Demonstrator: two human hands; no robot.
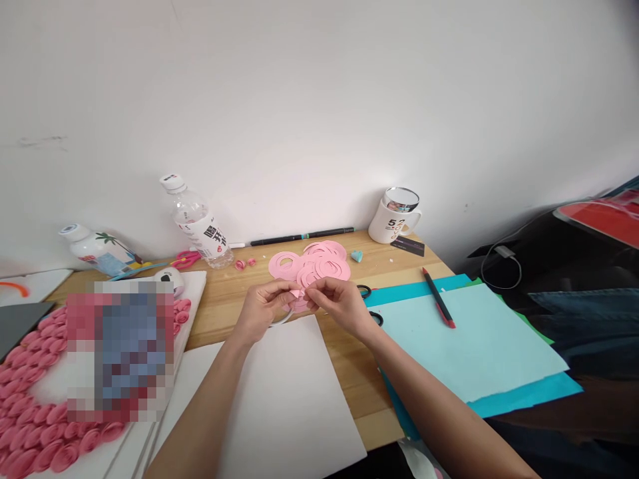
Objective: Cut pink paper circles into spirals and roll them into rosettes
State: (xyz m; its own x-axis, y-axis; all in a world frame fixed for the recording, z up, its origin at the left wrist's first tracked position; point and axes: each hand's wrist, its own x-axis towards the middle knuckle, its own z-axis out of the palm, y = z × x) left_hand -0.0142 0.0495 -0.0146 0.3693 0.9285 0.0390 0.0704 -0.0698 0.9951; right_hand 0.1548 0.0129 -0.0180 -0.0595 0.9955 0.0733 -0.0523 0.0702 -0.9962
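Note:
My left hand (266, 306) and my right hand (339, 303) meet over the desk, fingertips pinched close together. Between them shows a small bit of pink paper (300, 293), partly hidden by the fingers. Just behind lies a pile of pink paper rings and spirals (324, 261). Below the left fingers a pale curved band (283, 319) shows in part. Black scissor handles (375, 319) stick out to the right of my right hand. Two small rolled pink paper flowers (241, 265) and a small rolled blue one (356, 255) lie near the pile.
White sheets (294, 392) lie under my forearms. At left is a board of pink paper roses (30, 399), partly pixelated. Along the wall stand a water bottle (202, 223), a white bottle (100, 249) and a mug (392, 219). Blue paper (474, 346) bears a pen (439, 298).

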